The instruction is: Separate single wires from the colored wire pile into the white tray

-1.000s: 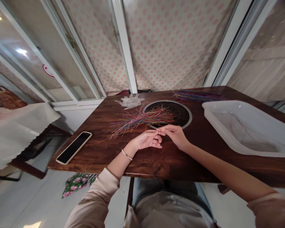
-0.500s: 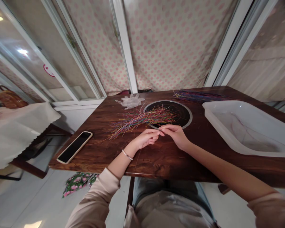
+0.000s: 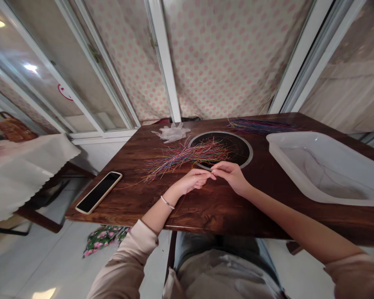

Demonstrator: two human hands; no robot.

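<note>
Head view: worked nearside of black disc (image 3: 241, 150)
Left hand (image 3: 193, 181): just curled tighter, seemingly clamped on strand (image 3: 180, 204), likely steadied it
Right hand (image 3: 232, 177): pinched together; couldn't tell on what

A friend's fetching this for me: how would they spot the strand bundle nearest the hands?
On the dark wooden table, find the round black disc with a pale rim. The strand bundle lies partly over its left side. Red, yellow and white strands set it apart from the bluer bundle near the far edge.
</note>
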